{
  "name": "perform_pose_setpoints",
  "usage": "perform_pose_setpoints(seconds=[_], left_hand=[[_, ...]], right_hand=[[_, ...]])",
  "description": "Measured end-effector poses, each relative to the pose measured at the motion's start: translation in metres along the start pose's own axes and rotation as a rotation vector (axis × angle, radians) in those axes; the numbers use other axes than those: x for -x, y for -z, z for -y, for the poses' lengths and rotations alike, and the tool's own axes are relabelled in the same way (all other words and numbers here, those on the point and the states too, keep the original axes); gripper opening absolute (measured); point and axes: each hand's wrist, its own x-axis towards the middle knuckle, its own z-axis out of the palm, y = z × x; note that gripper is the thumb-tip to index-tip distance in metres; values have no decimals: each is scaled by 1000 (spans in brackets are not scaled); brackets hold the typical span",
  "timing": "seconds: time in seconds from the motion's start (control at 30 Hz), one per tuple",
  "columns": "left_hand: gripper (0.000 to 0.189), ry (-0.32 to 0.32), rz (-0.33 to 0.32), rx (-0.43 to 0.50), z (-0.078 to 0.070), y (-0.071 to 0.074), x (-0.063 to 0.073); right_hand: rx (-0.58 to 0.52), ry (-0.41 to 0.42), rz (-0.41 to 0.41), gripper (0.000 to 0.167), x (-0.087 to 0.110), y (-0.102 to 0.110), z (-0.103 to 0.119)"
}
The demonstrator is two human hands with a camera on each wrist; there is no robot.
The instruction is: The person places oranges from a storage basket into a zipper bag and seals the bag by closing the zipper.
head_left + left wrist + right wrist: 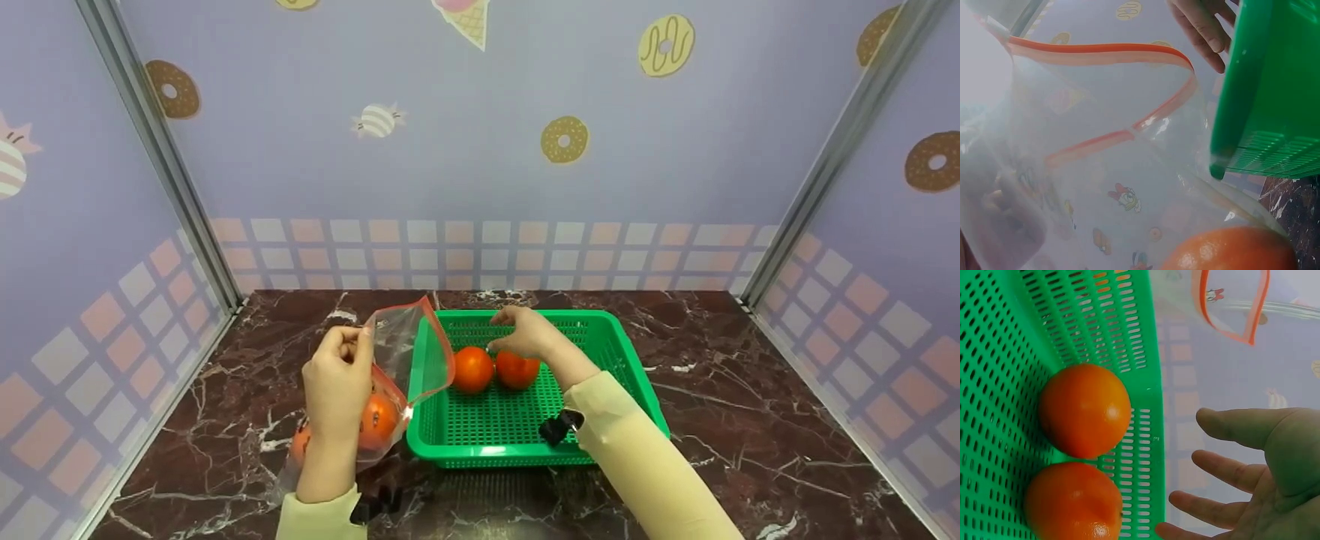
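Observation:
My left hand (pixel 337 386) pinches the rim of a clear zip bag (pixel 399 341) with an orange-red edge and small cartoon prints. The bag's mouth gapes toward the basket, and its rim overlaps the basket's left side. Round orange fruit (pixel 377 421) lies in the bag, partly hidden by my left wrist. Two more round orange-red fruits, a left one (pixel 473 370) and a right one (pixel 517 373), sit side by side in the green plastic basket (pixel 487 452). Above the right fruit hovers my right hand (pixel 529 334), its fingers spread and holding nothing in the right wrist view (pixel 1258 478).
The basket stands on a dark red marbled tabletop (pixel 750 420). Purple walls (pixel 480 172) with printed sweets and a checkered band enclose the back and both sides. Metal posts stand at the left corner (pixel 161 150) and right corner (pixel 832 165).

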Motion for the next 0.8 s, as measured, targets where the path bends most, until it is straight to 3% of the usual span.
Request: perform_pose_setpoints(seconds=[0.8], left_hand=[[14,-11,-9,-9,0,0,0]], right_hand=[[201,-18,162,54,-22,-4,-13]])
